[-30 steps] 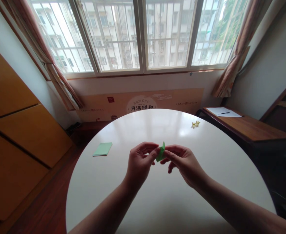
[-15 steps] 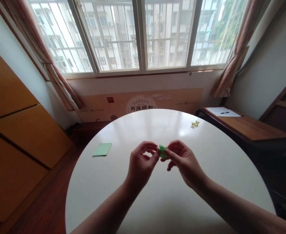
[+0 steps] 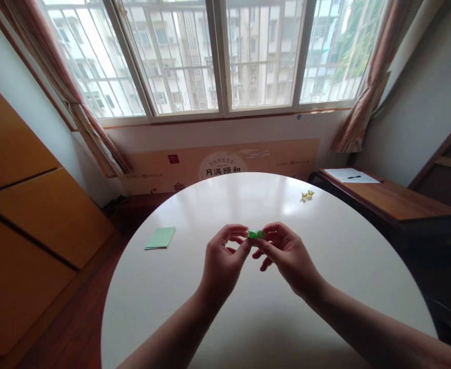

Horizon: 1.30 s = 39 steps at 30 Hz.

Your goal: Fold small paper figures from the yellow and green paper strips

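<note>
A small piece of folded green paper point(image 3: 254, 234) is held up over the round white table, between my two hands. My left hand point(image 3: 225, 252) pinches its left side with thumb and fingertips. From the other side, my right hand point(image 3: 286, 249) grips it between thumb and forefinger, its lower fingers curled loosely beneath. The fingertips cover part of the paper, so its full folded shape is hidden. To the left on the table lies a stack of light green paper squares point(image 3: 160, 238). Two small yellow folded-paper figures point(image 3: 307, 196) stand near the far right edge.
The round white table point(image 3: 195, 205) fills the middle. Beyond its right side is a brown wooden desk point(image 3: 410, 197) with a white sheet point(image 3: 344, 175) and a dark pen on it. Orange-brown cabinets point(image 3: 25, 256) stand at the left, and a barred window point(image 3: 187, 66) is ahead.
The green paper has turned between my fingers and now looks flatter and wider. My right hand's fingers have shifted slightly left; my left hand keeps its pinch.
</note>
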Each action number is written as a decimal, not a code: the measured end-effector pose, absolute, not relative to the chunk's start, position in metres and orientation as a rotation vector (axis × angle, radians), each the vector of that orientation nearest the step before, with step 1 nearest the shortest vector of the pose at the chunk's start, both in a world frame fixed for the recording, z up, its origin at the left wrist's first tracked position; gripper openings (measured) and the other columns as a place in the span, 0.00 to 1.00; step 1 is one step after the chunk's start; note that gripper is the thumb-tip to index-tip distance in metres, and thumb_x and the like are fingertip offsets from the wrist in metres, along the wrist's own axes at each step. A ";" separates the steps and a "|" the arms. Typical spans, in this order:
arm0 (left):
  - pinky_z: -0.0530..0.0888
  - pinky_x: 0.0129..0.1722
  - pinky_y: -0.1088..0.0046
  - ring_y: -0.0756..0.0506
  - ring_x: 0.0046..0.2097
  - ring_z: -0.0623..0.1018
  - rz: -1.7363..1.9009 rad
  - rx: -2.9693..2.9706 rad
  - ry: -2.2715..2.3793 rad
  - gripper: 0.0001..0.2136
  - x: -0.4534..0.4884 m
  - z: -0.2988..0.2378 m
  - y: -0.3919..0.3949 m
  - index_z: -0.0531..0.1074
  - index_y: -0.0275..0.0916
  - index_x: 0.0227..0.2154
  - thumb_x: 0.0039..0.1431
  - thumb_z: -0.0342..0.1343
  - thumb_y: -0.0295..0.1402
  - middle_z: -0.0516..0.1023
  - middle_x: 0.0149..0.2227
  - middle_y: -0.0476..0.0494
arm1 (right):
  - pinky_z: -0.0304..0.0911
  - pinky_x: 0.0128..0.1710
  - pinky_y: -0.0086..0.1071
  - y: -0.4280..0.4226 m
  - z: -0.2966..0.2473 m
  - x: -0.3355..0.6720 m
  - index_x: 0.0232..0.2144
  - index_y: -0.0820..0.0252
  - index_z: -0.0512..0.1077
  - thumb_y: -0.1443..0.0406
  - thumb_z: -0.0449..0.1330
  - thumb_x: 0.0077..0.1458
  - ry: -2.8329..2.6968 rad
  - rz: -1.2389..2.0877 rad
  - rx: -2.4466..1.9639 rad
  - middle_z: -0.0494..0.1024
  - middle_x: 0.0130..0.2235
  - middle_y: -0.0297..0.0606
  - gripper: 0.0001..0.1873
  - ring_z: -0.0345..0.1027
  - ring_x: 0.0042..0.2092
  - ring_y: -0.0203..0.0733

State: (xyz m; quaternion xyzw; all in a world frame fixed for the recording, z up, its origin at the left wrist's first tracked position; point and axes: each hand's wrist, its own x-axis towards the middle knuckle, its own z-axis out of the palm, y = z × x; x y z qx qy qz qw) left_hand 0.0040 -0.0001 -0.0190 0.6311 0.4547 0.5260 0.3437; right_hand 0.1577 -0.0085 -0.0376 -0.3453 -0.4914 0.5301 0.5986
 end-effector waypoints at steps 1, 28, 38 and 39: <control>0.71 0.26 0.75 0.46 0.34 0.75 1.377 1.683 1.188 0.12 0.003 -0.019 -0.001 0.76 0.37 0.38 0.55 0.64 0.38 0.77 0.34 0.43 | 0.71 0.18 0.28 -0.008 -0.038 0.158 0.35 0.57 0.69 0.57 0.72 0.50 -1.152 1.207 -0.806 0.78 0.30 0.33 0.17 0.77 0.29 0.42; 0.72 0.28 0.75 0.48 0.30 0.77 1.476 1.985 1.157 0.13 -0.002 -0.009 -0.007 0.79 0.38 0.32 0.54 0.51 0.20 0.80 0.30 0.47 | 0.70 0.22 0.27 -0.016 -0.039 0.151 0.34 0.56 0.71 0.62 0.71 0.50 -1.328 0.928 -0.871 0.78 0.31 0.33 0.14 0.77 0.29 0.41; 0.72 0.24 0.78 0.48 0.33 0.76 1.263 2.013 0.851 0.06 -0.020 0.008 0.005 0.79 0.38 0.38 0.57 0.60 0.29 0.76 0.35 0.43 | 0.69 0.20 0.28 -0.013 -0.032 0.163 0.40 0.57 0.70 0.61 0.70 0.52 -1.252 1.322 -0.697 0.79 0.29 0.32 0.16 0.75 0.26 0.39; 0.73 0.23 0.78 0.48 0.33 0.76 1.249 1.964 0.841 0.06 -0.020 0.008 0.006 0.79 0.37 0.37 0.58 0.61 0.30 0.76 0.36 0.42 | 0.69 0.20 0.28 -0.013 -0.032 0.163 0.40 0.57 0.70 0.61 0.70 0.52 -1.251 1.345 -0.690 0.79 0.29 0.32 0.16 0.74 0.26 0.39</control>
